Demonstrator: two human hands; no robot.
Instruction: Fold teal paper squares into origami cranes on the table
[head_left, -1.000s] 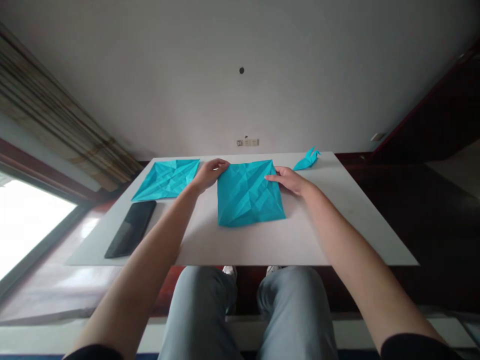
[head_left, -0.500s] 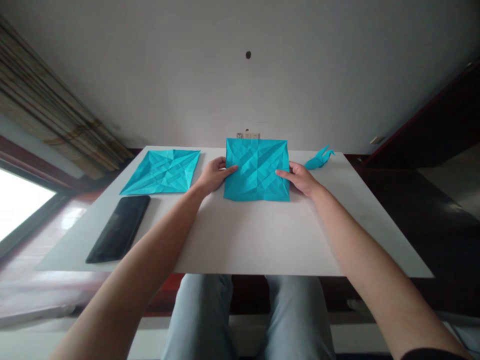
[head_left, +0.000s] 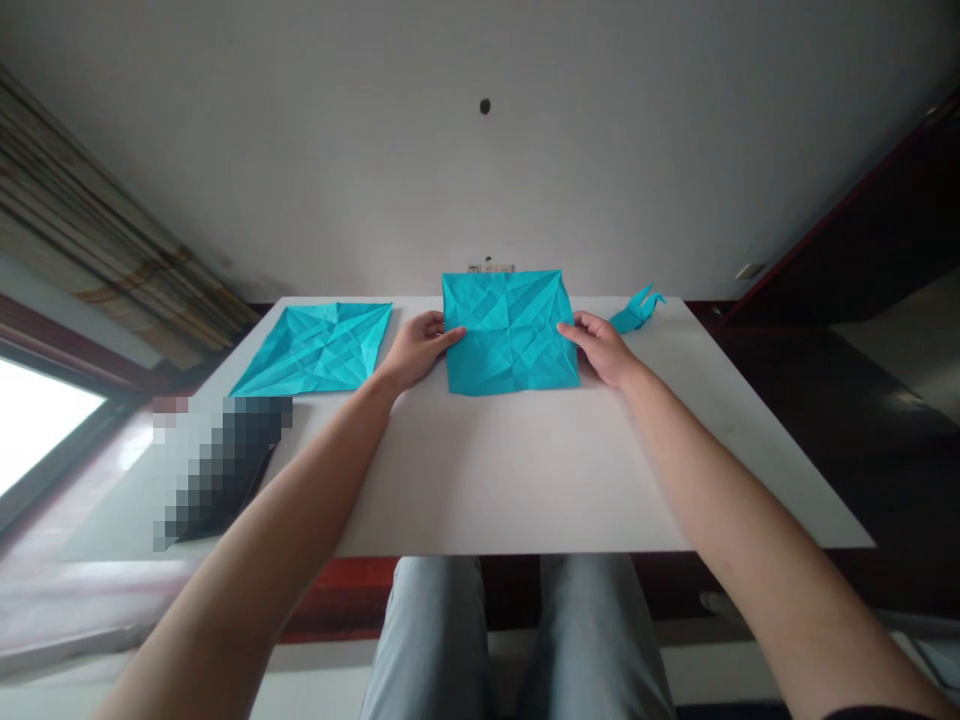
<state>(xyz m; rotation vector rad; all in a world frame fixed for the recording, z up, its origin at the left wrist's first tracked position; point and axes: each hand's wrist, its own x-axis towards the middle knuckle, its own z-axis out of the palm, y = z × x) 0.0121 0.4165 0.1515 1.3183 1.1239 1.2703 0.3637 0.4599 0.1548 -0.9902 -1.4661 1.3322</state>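
Note:
Between my two hands, a creased turquoise sheet of origami paper (head_left: 512, 330) is held up above the table, tilted toward me. My left hand (head_left: 421, 345) pinches its left edge, thumb in front and fingers behind. At the right edge my right hand (head_left: 598, 343) grips it the same way. A second creased turquoise sheet (head_left: 319, 350) lies flat on the table to the left of my left hand. Just beyond my right hand stands a folded turquoise paper crane (head_left: 637, 310).
The white table (head_left: 510, 480) reaches the wall, where a socket strip (head_left: 491, 268) sits behind the held paper. A dark flat device (head_left: 236, 470), partly pixelated, lies at the table's left beside my forearm. A curtain (head_left: 97, 240) hangs at the left.
The held paper has turned slightly, its right side tipping, and its creases look different in the light. Both hands keep their grip. The whole view has shifted a little.

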